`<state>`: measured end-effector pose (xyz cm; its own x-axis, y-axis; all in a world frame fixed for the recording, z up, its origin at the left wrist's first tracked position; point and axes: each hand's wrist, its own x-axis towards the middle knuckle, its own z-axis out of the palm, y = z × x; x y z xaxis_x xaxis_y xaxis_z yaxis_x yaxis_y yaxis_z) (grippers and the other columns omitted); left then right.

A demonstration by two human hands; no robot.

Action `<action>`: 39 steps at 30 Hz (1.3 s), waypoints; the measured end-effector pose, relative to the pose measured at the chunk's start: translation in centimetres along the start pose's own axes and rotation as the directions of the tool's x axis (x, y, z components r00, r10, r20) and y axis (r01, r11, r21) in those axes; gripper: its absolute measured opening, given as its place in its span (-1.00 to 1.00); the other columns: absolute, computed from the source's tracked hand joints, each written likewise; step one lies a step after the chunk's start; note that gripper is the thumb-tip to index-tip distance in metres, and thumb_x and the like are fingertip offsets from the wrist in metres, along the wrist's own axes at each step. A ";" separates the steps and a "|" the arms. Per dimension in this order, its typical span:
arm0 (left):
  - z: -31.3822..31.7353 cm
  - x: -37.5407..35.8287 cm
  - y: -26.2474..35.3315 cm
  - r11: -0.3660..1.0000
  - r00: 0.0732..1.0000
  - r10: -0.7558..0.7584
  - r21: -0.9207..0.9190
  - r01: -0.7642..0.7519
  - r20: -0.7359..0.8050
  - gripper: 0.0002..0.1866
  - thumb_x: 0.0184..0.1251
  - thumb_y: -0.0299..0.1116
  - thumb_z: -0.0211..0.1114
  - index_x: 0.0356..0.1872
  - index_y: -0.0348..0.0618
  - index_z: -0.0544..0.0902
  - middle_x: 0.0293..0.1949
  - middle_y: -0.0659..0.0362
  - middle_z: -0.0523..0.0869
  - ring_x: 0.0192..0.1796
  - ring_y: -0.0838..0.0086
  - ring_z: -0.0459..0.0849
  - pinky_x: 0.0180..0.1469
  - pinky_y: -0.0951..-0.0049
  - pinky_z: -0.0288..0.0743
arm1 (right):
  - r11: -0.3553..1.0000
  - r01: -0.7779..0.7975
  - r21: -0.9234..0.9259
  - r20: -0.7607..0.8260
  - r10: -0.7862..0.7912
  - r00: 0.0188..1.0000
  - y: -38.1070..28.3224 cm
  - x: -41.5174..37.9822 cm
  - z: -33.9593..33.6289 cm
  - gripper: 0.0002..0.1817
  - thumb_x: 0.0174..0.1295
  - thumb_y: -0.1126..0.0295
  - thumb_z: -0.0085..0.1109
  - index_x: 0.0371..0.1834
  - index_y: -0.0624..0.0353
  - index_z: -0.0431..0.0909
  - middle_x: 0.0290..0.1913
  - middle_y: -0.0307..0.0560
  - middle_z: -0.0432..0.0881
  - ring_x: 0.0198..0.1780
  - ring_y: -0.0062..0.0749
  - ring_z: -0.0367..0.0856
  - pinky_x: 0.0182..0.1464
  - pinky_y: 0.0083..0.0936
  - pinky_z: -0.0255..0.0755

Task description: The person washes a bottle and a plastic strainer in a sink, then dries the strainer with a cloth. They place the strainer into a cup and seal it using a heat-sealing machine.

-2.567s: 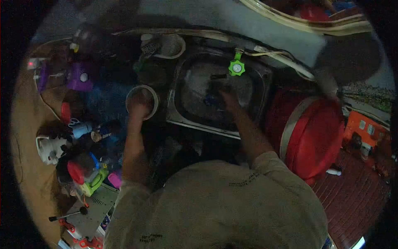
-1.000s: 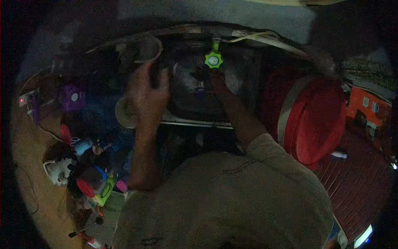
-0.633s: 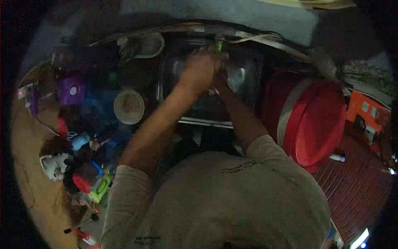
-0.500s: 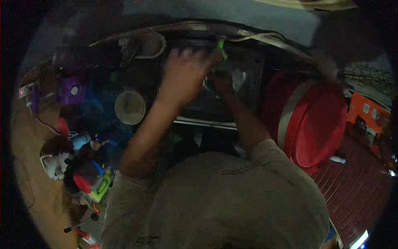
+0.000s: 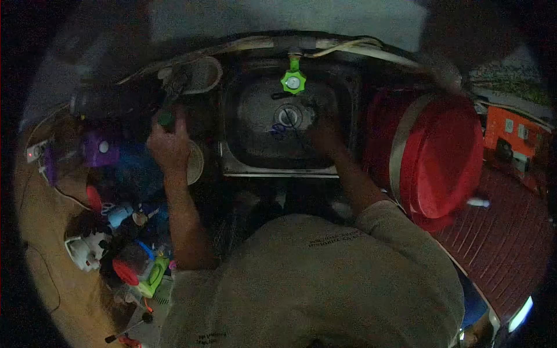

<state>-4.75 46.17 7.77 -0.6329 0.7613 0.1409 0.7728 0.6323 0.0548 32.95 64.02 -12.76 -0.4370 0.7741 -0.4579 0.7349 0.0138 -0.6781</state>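
Observation:
My left hand (image 5: 168, 148) is at the left of the sink, its fingers wrapped round a green-topped object (image 5: 166, 120) that looks like a bottle; most of it is hidden by the hand. Inside the metal sink (image 5: 243, 164), my right hand (image 5: 325, 132) hangs over the right part of the basin. It is dark, and its fingers do not show clearly. A small blue item (image 5: 279, 130), too dim to name, lies near the round drain (image 5: 287, 116). The tap with a bright green handle (image 5: 293, 83) stands at the back of the basin.
A large red drum-shaped container (image 5: 447, 156) stands right of the sink. A pale round tub (image 5: 197, 162) is partly behind my left hand, and another pale container (image 5: 208, 75) stands at the back. Clutter including a purple box (image 5: 100, 146) fills the left side.
My left hand has moved from the tap leftward and down, closing round the green-topped object. My right hand has come down slightly from the tap. The sink and tap handle are now uncovered.

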 end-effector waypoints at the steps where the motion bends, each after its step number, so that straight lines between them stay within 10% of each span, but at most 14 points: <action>1: -3.1 -0.4 2.9 0.969 0.995 0.003 -0.245 -0.027 -0.098 -0.56 0.34 -0.12 0.39 0.10 -0.19 0.64 -0.01 -0.07 0.73 -0.05 0.18 0.75 -0.04 0.23 0.61 | 0.985 -0.055 0.165 0.055 0.046 0.997 -1.6 -0.9 -0.1 -0.38 0.24 0.15 0.34 0.31 0.22 0.44 0.18 0.10 0.58 0.18 -0.12 0.58 0.26 -0.20 0.44; 4: -8.1 -2.3 8.2 0.816 0.985 0.054 -0.561 -0.139 -0.166 -0.70 0.38 -0.27 0.36 0.00 -0.24 0.65 -0.10 -0.04 0.76 -0.11 0.26 0.76 -0.08 0.28 0.64 | 0.775 -0.190 0.603 0.165 0.112 0.980 -7.6 -2.4 1.8 -0.32 0.24 0.14 0.35 0.37 0.22 0.39 0.24 0.10 0.53 0.26 -0.14 0.51 0.34 -0.18 0.38; 7: -8.8 -3.7 12.0 0.658 0.991 0.133 -0.747 -0.100 -0.016 -0.72 0.36 -0.40 0.37 0.01 -0.30 0.61 -0.10 -0.01 0.76 -0.08 0.32 0.75 -0.02 0.29 0.63 | 0.826 0.363 0.430 0.123 -0.452 0.883 -8.2 -1.4 6.2 -0.44 0.36 0.43 0.18 0.43 0.14 0.31 0.39 -0.02 0.41 0.39 -0.14 0.39 0.47 -0.15 0.25; 10: -5.1 -4.6 14.9 0.394 0.985 0.171 -0.918 -0.037 0.034 -0.59 0.33 -0.39 0.39 0.14 -0.29 0.53 0.00 0.00 0.71 0.04 0.31 0.71 0.10 0.25 0.60 | 0.603 0.324 0.729 0.025 -0.496 0.868 -8.8 -2.1 7.8 -0.41 0.34 0.42 0.23 0.43 0.15 0.29 0.38 -0.03 0.41 0.38 -0.17 0.38 0.47 -0.18 0.25; 13: 0.0 -4.9 16.6 0.260 0.969 0.208 -0.948 -0.184 -0.131 -0.45 0.28 -0.39 0.43 0.26 -0.26 0.44 0.04 0.00 0.68 0.13 0.29 0.66 0.18 0.22 0.56 | -0.078 -0.446 0.892 0.399 -0.332 0.855 -6.8 -1.6 8.9 -0.34 0.33 0.05 0.27 0.34 0.26 0.35 0.14 -0.04 0.55 0.16 -0.17 0.59 0.22 -0.18 0.52; 14: 1.3 -5.1 17.1 0.308 0.945 0.250 -0.908 -0.285 -0.212 -0.38 0.26 -0.39 0.45 0.30 -0.25 0.40 0.04 0.00 0.67 0.16 0.28 0.64 0.20 0.20 0.56 | 0.519 -0.091 0.850 0.313 -0.358 0.879 -6.3 -2.6 8.8 -0.32 0.31 0.12 0.30 0.40 0.19 0.29 0.23 -0.06 0.51 0.22 -0.18 0.55 0.27 -0.20 0.48; 16: 3.3 -4.9 18.1 0.372 0.937 0.330 -0.897 -0.239 -0.112 -0.34 0.23 -0.39 0.47 0.32 -0.25 0.39 0.03 -0.02 0.66 0.15 0.25 0.64 0.17 0.18 0.57 | 0.871 0.298 0.392 0.254 -0.413 0.874 -5.6 -4.5 7.4 -0.28 0.29 0.20 0.33 0.46 0.12 0.24 0.32 -0.08 0.48 0.27 -0.20 0.51 0.33 -0.21 0.43; 21: 6.0 -6.9 20.0 0.451 0.704 0.689 -0.659 -0.601 -0.170 -0.34 0.20 -0.36 0.43 0.33 -0.21 0.41 0.00 -0.07 0.67 0.04 0.13 0.69 0.05 0.10 0.61 | 0.895 -0.133 0.427 0.143 0.078 0.987 -0.9 -4.5 -0.8 -0.41 0.41 0.00 0.11 0.34 0.19 0.42 0.29 0.01 0.50 0.20 -0.15 0.58 0.12 -0.13 0.57; 24: 4.1 -7.8 22.8 0.637 0.596 0.760 -0.483 -0.601 0.260 -0.36 0.22 -0.29 0.37 0.34 -0.15 0.43 -0.01 -0.07 0.68 -0.02 0.05 0.69 -0.02 0.03 0.61 | 0.419 -0.433 0.798 0.228 0.454 0.861 -3.9 -6.3 -6.7 -0.42 0.43 0.04 0.08 0.38 0.17 0.40 0.41 0.03 0.40 0.31 -0.09 0.49 0.25 -0.09 0.45; 25: 2.9 -7.5 23.7 0.656 0.532 0.755 -0.430 -0.620 0.384 -0.37 0.23 -0.28 0.34 0.36 -0.13 0.43 -0.02 -0.05 0.69 -0.02 0.04 0.69 -0.02 0.00 0.60 | 0.965 0.063 0.256 -0.138 -0.028 0.990 -2.3 -5.7 -6.2 -0.41 0.47 0.02 0.01 0.37 0.24 0.38 0.28 0.12 0.48 0.18 -0.06 0.57 0.16 -0.06 0.50; 27: 2.9 -7.4 24.5 0.657 0.452 0.736 -0.372 -0.656 0.504 -0.37 0.25 -0.27 0.32 0.37 -0.10 0.43 -0.03 -0.03 0.70 -0.02 0.03 0.69 -0.01 -0.02 0.60 | 0.713 0.489 -0.502 -0.070 -0.597 0.799 0.3 -5.4 -5.5 -0.39 0.51 0.00 -0.05 0.35 0.32 0.36 0.16 0.20 0.57 0.04 -0.02 0.65 0.07 -0.03 0.55; 30: 6.0 -7.7 23.1 0.642 0.361 0.760 -0.537 -0.547 0.540 -0.30 0.20 -0.30 0.35 0.42 -0.07 0.40 0.06 -0.07 0.67 0.04 -0.02 0.67 0.06 0.00 0.59 | 0.975 0.209 -0.077 -0.003 -0.210 0.978 -0.5 -7.5 -6.8 -0.37 0.51 0.00 -0.04 0.40 0.29 0.31 0.20 0.20 0.56 0.00 -0.02 0.66 -0.01 -0.08 0.57; 33: 7.9 -8.6 21.6 0.502 0.430 0.859 -0.626 -0.596 0.280 -0.23 0.12 -0.33 0.40 0.44 -0.05 0.38 0.18 -0.13 0.61 0.15 -0.03 0.64 0.17 0.06 0.57 | 0.754 -0.407 0.517 0.473 0.145 0.869 -1.1 -9.0 -7.9 -0.40 0.52 -0.07 -0.11 0.44 0.07 0.37 0.39 0.05 0.42 0.37 -0.19 0.40 0.38 -0.25 0.28; 39: 5.9 -6.9 23.8 0.655 0.325 0.754 -0.608 -0.449 0.572 -0.15 0.07 -0.30 0.50 0.46 -0.05 0.36 0.28 -0.07 0.57 0.24 0.12 0.61 0.24 0.14 0.55 | 0.837 -0.290 0.464 0.426 0.076 0.902 -1.1 -9.5 -8.7 -0.38 0.50 -0.07 -0.05 0.42 0.16 0.37 0.26 0.15 0.54 0.11 -0.12 0.63 0.13 -0.20 0.56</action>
<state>17.73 56.81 2.25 0.3496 0.8059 -0.4779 0.8190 -0.0152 0.5735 40.81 62.14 -2.63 -0.5587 0.4295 -0.7094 0.5015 -0.5063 -0.7015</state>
